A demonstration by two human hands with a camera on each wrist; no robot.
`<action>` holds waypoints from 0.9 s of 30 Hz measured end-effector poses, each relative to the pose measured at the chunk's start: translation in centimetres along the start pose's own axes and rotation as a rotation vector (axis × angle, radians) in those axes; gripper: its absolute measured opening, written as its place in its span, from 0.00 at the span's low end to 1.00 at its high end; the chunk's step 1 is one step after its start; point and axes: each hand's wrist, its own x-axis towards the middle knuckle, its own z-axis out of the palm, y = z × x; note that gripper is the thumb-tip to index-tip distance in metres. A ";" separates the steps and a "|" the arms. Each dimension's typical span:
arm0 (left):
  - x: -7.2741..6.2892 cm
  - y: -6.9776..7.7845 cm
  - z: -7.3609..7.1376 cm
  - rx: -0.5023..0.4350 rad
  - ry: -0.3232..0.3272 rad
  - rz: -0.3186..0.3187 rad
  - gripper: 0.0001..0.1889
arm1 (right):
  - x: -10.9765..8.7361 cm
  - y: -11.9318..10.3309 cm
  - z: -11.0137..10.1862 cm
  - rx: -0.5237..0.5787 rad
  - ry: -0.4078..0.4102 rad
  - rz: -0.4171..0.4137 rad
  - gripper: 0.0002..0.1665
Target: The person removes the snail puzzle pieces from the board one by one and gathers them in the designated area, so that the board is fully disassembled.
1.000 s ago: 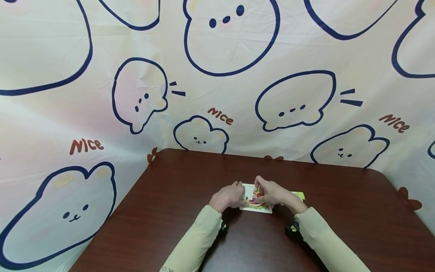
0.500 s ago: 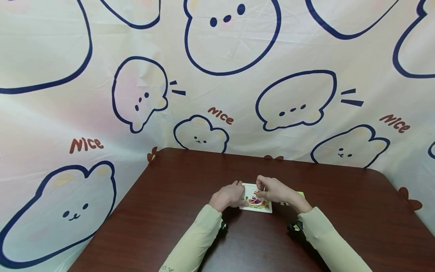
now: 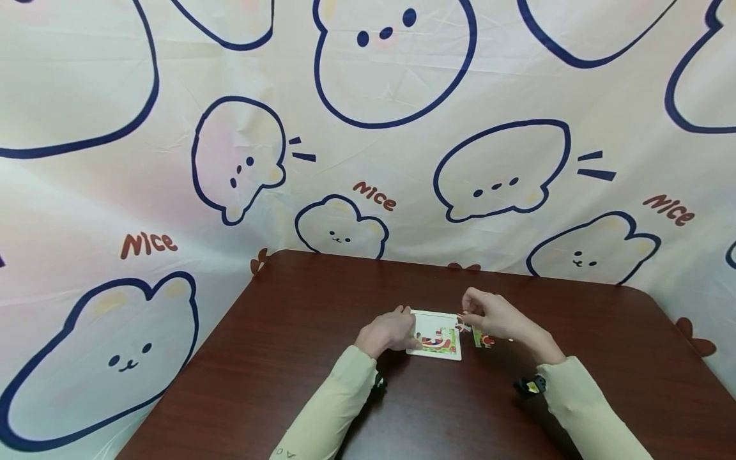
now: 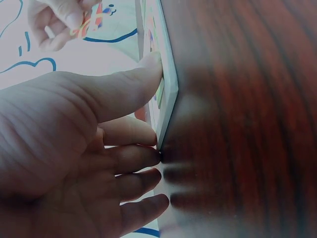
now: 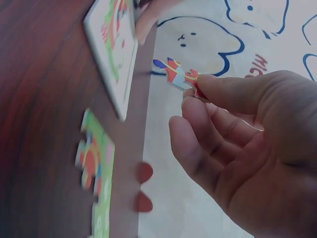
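Note:
A white puzzle tray (image 3: 436, 319) lies on the table in the head view, with joined jigsaw pieces along its near side. My left hand (image 3: 386, 332) rests at its left edge. In the left wrist view the thumb (image 4: 143, 82) presses on the tray and the outstretched fingers touch the tabletop beside it. My right hand (image 3: 499, 317) is raised just right of the tray. It pinches a small red, white and blue puzzle piece (image 5: 178, 75) between thumb and fingers, clear of the table in the right wrist view.
Right of the tray, beneath my right hand, lie green-edged puzzle pieces (image 3: 482, 338), seen joined in a strip in the right wrist view. The dark wooden table (image 3: 287, 332) ends at a patterned cloth backdrop (image 3: 402, 153).
My right hand has moved right, off the tray, carrying the puzzle piece. More of the tray's picture and the loose pieces beside it now show. The left hand has stayed put.

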 end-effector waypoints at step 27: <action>0.0 0.1 0.2 0.021 0.002 -0.016 0.23 | -3.6 4.4 -1.3 0.090 -0.031 0.143 0.07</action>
